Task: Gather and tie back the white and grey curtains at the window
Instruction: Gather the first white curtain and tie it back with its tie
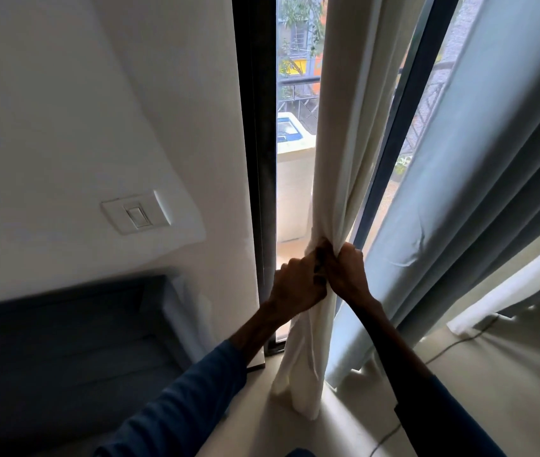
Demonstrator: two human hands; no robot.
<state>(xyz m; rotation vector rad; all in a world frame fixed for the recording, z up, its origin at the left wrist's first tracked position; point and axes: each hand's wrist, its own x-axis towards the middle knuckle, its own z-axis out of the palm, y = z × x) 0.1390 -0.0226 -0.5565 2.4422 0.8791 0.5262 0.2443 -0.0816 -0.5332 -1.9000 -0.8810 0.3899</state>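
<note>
The white curtain (pixel 337 159) is hanging at the left edge of the window, just beside the dark window frame (pixel 258 159). It is being bunched into a narrow column partway down its length. The left hand (pixel 298 285) and the right hand (pixel 344 272) are gripping that bunch side by side and touching each other, with the fingers of both curling tightly round the fabric. Below the grip the cloth is falling in loose folds to the floor (pixel 509 374). No tie-back band, cord or hook is showing. Whether one is lying hidden inside the hands cannot be told.

The grey curtain (pixel 459 192) is hanging to the right of the white one, beyond a dark mullion (pixel 403 127), and is spreading in broad loose pleats down to the floor. Neither hand is touching it. A second white panel (pixel 509 291) is showing beneath its folds at the far right.

Progress assessment: the white curtain is looking close to fully gathered, but its tying is not yet done. Gathering and tying the grey curtain are both outstanding, so the larger part of the task is judged to be ahead.

Surroundings: a light switch (pixel 136 214) is sitting on the white wall at left. A thin cable (pixel 453 344) is running along the floor at right.
</note>
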